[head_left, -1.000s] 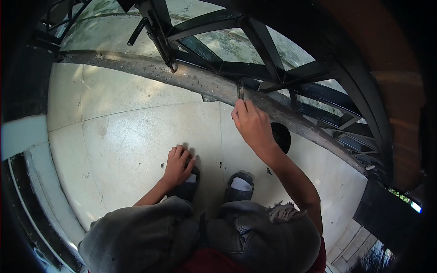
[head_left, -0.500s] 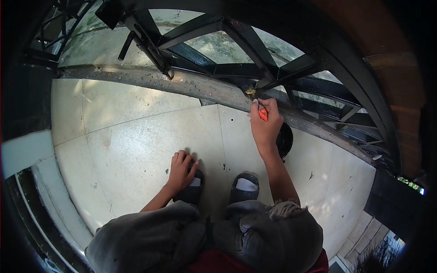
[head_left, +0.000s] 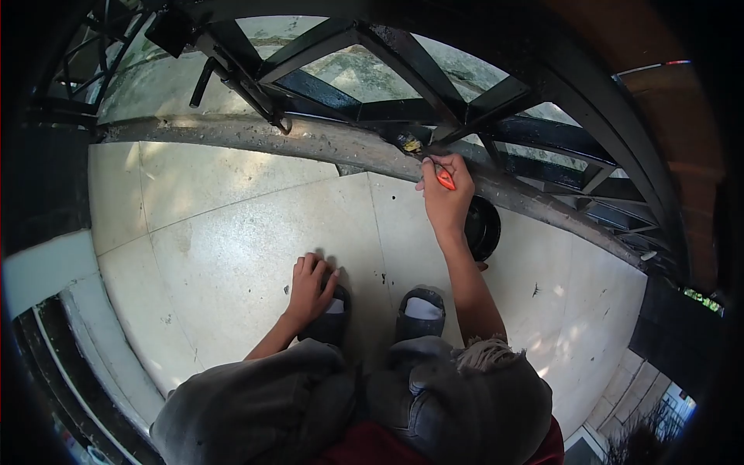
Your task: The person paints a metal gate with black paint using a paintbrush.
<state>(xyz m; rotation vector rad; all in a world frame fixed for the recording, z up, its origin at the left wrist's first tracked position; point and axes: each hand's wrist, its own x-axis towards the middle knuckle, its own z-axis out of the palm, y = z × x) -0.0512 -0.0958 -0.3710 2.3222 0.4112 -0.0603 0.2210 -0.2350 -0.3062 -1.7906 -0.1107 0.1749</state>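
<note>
My right hand (head_left: 449, 194) is closed round the orange handle of a paintbrush (head_left: 445, 178). The brush's yellow-marked, dark-smeared head lies at the lower rail of a black metal gate (head_left: 395, 116), just above the concrete sill (head_left: 333, 143). A round black container (head_left: 483, 229) stands on the floor beside my right wrist, partly covered by it. Low over the tiles, my left hand (head_left: 310, 287) hangs with fingers loosely apart and holds nothing. It is close to my left slipper (head_left: 324, 322).
Pale floor tiles (head_left: 225, 232) with dark specks stretch between my feet and the sill. A gate bolt (head_left: 244, 93) with a side handle hangs at upper left. My right slipper (head_left: 419, 314) is beneath me. A white ledge (head_left: 46, 263) runs along the left side.
My right hand and the paintbrush have shifted slightly left and up along the gate's lower rail. More of the black container shows now. My left hand stays in place.
</note>
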